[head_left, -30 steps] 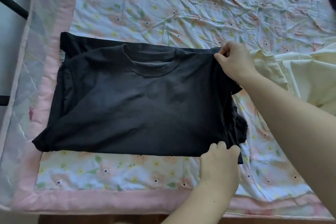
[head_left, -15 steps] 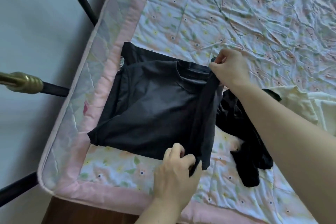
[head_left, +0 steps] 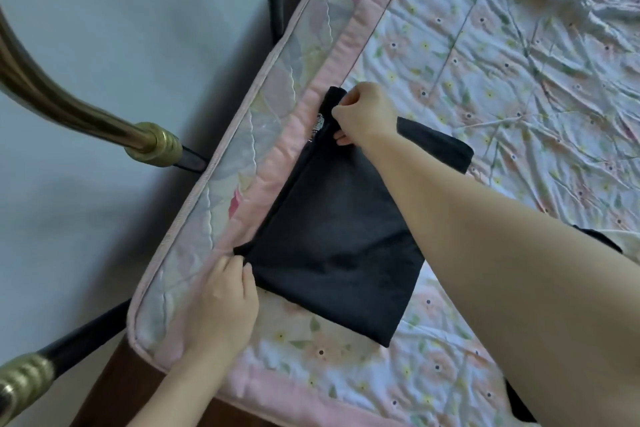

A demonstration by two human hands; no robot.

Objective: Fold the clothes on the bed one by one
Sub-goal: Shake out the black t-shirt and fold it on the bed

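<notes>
At the near corner of the flowered, pink-bordered quilted bed (head_left: 346, 388), my left hand (head_left: 221, 308) pinches the near corner of the folded black cotton T-shirt (head_left: 332, 239) lying along the bed's left edge; farther up that edge, my right hand (head_left: 363, 114) grips its far corner, fingers clenched.

Black shirt (head_left: 332, 239) on a pink-bordered floral quilt (head_left: 519, 55); brass bedframe (head_left: 152, 142).

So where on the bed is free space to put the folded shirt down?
The floral quilt is bare beyond the right hand, toward the far side. A small patch lies bare near the bed corner, below the black shirt. The pink border by the left hand is crowded.
</notes>
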